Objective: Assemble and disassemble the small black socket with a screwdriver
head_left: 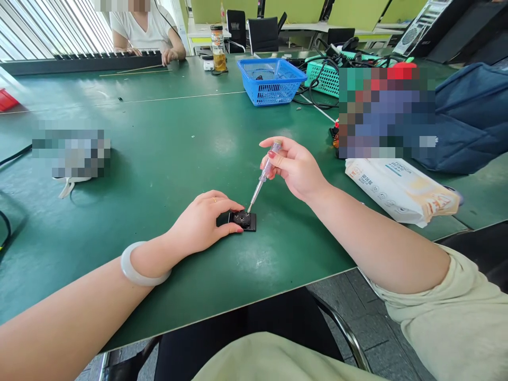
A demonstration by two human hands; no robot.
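Observation:
A small black rectangular part [248,222] with several holes or screws lies flat on the green table [166,153]. My left hand [206,219] grips it from the left, thumb on the near edge and fingers on the far edge. In my right hand [293,166] is a screwdriver [261,182] with a clear handle, tilted with its top leaning right. Its tip meets the upper right of the black part; whether it sits in a screw is too small to tell. My fingers wrap round the handle, one near its end cap.
Toward the back stand a blue basket [273,87] and a green basket [323,79] full of cables. A wipes pack [400,190] and a dark blue bag [472,116] lie right. Across the table sits a person [145,32] near a jar [218,50]. A blurred object [79,153] is left.

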